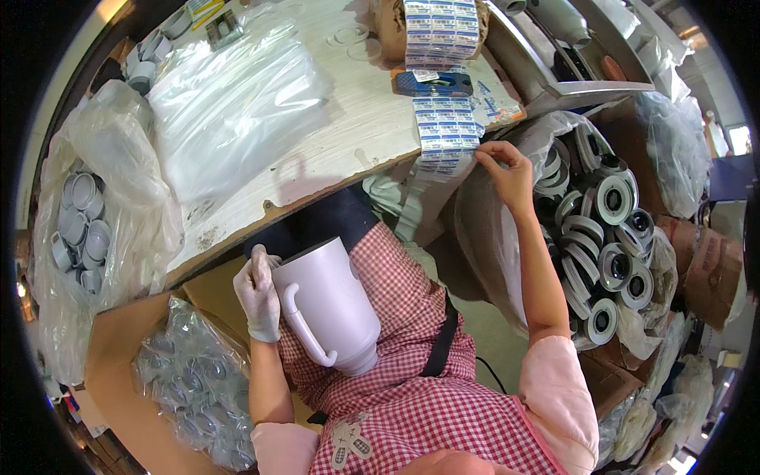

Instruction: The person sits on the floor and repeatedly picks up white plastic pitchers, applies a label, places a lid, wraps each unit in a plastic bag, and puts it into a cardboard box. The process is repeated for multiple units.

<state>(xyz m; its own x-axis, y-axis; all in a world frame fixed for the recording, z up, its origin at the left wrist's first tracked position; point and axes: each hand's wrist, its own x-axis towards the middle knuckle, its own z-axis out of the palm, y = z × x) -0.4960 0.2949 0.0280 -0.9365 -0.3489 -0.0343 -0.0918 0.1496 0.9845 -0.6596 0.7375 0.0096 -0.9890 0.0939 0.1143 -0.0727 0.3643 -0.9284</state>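
A large pale lilac tumbler mug (332, 303) with a side handle lies across my lap, its open rim pointing toward the table and its narrow base toward me. My left hand (259, 294), in a whitish glove, grips it at the rim beside the handle. Bare and raised to the table's front edge, my right hand (508, 172) pinches the right edge of a strip of printed labels (446, 127). The strip hangs over the edge and comes from a label roll (441, 27), passing a blue dispenser (432, 83).
Flat clear plastic bags (243, 113) cover the table's (356, 133) left part. Grey cup-shaped parts (83, 219) fill a bag at left. Bagged items (196, 392) sit in a cardboard box (113, 368). Round lids (614, 199) fill a lined box at right. A metal tray (599, 89) stands far right.
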